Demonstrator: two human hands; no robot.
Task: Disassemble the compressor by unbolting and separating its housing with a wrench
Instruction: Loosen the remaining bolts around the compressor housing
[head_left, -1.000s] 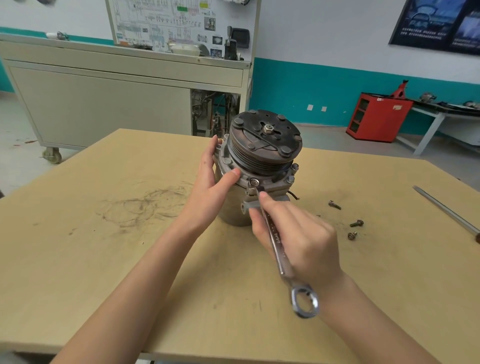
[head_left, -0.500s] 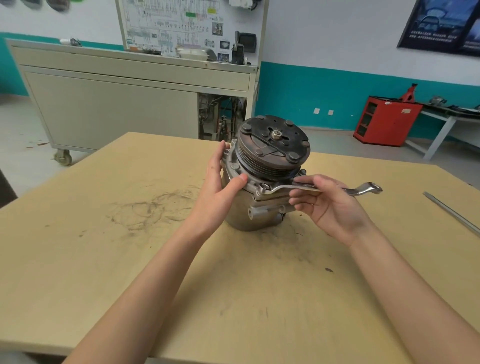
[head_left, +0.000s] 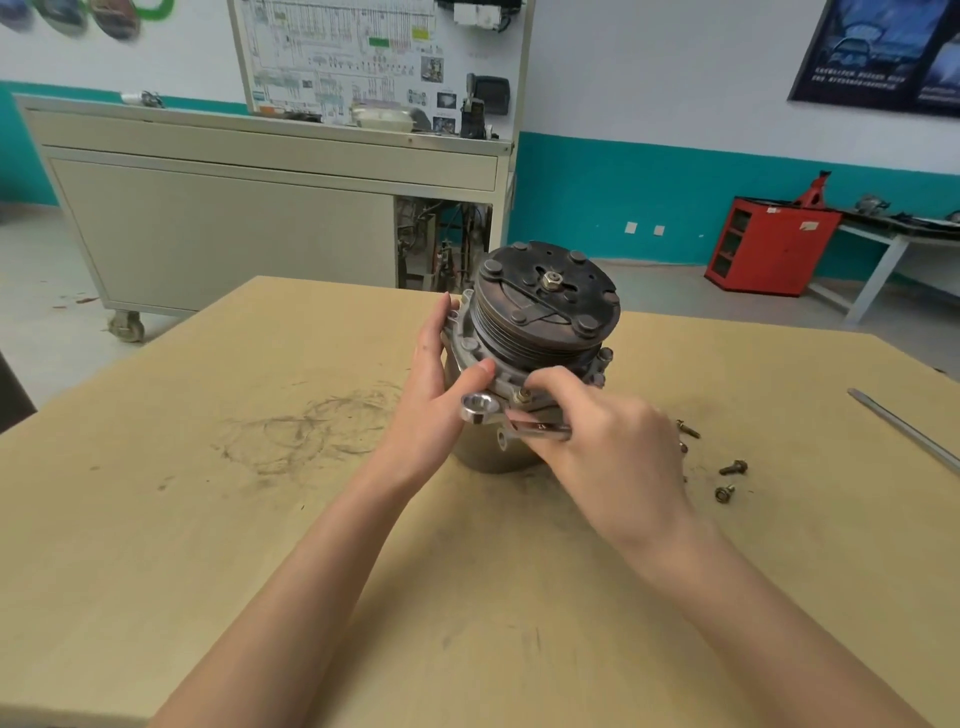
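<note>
Two hands are meeting at the compressor (head_left: 550, 306), which is standing upright on the worktop (head_left: 260, 519) just above the middle of the frame. Its dark, rust-tinged clutch plate is facing up and slightly toward the camera, with a nut at the centre, a grooved pulley beneath, then a grey cast flange and a smooth metal body sitting on the wood. The left hand (head_left: 434, 400) is lying with straight fingers against the housing's left side, thumb pressing on the flange. The right hand (head_left: 613, 452) is curling round the shaft of the wrench (head_left: 478, 408), whose ring end is jutting out leftward, just beside a bolt (head_left: 521, 396) in the flange's front edge. Several loose bolts (head_left: 733, 467) are lying on the worktop to the right, and a long metal rod (head_left: 904, 431) is resting near the right edge.
</note>
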